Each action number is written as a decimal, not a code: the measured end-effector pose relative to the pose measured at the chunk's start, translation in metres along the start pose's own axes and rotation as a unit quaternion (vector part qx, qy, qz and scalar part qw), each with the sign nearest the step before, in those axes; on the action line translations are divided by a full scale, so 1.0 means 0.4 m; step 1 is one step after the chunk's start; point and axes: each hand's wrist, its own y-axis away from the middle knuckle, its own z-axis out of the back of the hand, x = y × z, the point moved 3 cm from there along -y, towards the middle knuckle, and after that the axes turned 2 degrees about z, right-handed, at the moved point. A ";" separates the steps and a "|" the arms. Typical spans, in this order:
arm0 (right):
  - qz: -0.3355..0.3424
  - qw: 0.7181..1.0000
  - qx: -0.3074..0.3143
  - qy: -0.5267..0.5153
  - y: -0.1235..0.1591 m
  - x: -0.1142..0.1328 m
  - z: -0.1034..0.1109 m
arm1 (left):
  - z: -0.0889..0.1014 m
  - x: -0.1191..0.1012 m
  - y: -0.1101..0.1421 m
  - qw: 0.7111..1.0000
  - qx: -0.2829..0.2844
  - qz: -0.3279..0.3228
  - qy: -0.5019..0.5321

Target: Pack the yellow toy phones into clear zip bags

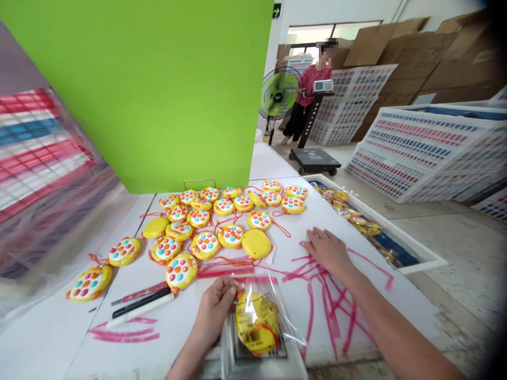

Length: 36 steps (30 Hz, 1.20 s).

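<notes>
My left hand (pixel 214 309) is closed on the left edge of a clear plastic bag (pixel 259 322) with a yellow toy inside it, lying on a stack of bags at the table's near edge. My right hand (pixel 327 248) lies flat and open on the white table (pixel 348 211), fingers stretched toward the toys. Several yellow round toys (pixel 206 227) with coloured buttons and orange cords are spread across the middle of the table. The nearest to my right hand is one lying face down (pixel 256 243).
Three pens (pixel 140 303) lie left of my left hand. A green board (pixel 158 89) stands behind the toys. A tray of bagged toys (pixel 364 227) sits at the right. Stacked crates (pixel 428 153), a fan (pixel 280 95) and a person in red (pixel 309 100) are beyond.
</notes>
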 end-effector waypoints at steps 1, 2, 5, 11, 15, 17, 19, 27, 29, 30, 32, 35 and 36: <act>-0.018 1.000 -0.008 0.023 -0.007 -0.014 0.003 | 0.001 0.002 0.000 1.000 -0.002 -0.003 -0.002; -0.030 0.998 -0.030 0.050 -0.011 -0.024 0.014 | 0.002 0.002 0.000 1.000 -0.004 -0.005 -0.005; -0.017 0.983 -0.162 0.082 -0.002 -0.016 0.085 | 0.002 -0.001 0.002 1.000 -0.006 -0.006 -0.016; 0.066 0.974 -0.053 -0.212 0.120 0.145 0.104 | -0.003 -0.007 0.003 1.000 -0.010 0.008 -0.010; 0.124 0.912 0.180 -0.346 0.217 0.287 -0.014 | -0.003 -0.002 0.002 1.000 0.009 0.003 0.005; 0.119 0.888 0.217 -0.387 0.236 0.317 -0.052 | -0.004 -0.002 0.003 1.000 0.022 0.001 0.007; 0.099 0.877 0.218 -0.417 0.234 0.315 -0.065 | -0.004 -0.005 0.006 1.000 0.029 0.004 0.010; 0.013 0.830 0.203 -0.519 0.223 0.208 -0.041 | 0.002 -0.017 0.017 1.000 -0.002 0.020 0.019; 0.018 0.833 0.200 -0.515 0.228 0.199 -0.039 | 0.005 -0.018 0.017 1.000 -0.011 0.012 0.016; 0.019 0.833 0.198 -0.517 0.229 0.198 -0.038 | 0.007 -0.019 0.017 1.000 -0.016 0.008 0.025; 0.009 0.824 0.187 -0.535 0.227 0.198 -0.036 | 0.010 -0.021 0.018 0.999 -0.019 0.002 0.050; -0.021 0.816 0.179 -0.550 0.224 0.210 -0.033 | 0.012 -0.026 0.021 0.998 -0.007 -0.019 0.067; -0.020 0.821 0.184 -0.541 0.226 0.219 -0.033 | 0.012 -0.027 0.022 0.998 -0.002 -0.031 0.056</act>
